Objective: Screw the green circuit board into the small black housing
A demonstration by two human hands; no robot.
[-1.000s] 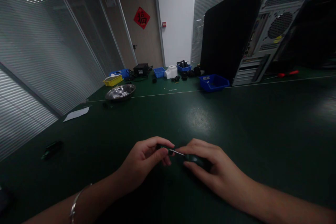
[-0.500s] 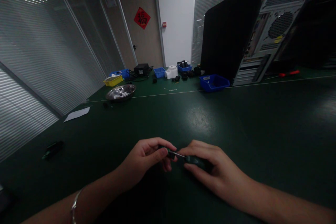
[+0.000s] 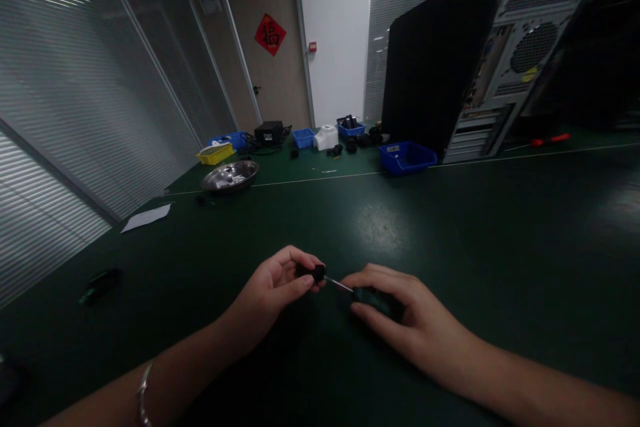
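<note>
My right hand is wrapped round the dark green handle of a screwdriver, whose thin metal shaft points left. Pinched between the thumb and fingers of my left hand is a small black part. The shaft's far end meets this part; whether it goes inside cannot be made out. Both hands are low over the dark green table, a short gap apart.
At the back stand a metal bowl, a yellow tray, a blue bin and a large black computer case. A dark green-tipped item lies on the left, near a paper sheet.
My left hand has moved slightly up and left with the black part, and more of the screwdriver's shaft shows. My right hand has barely moved.
</note>
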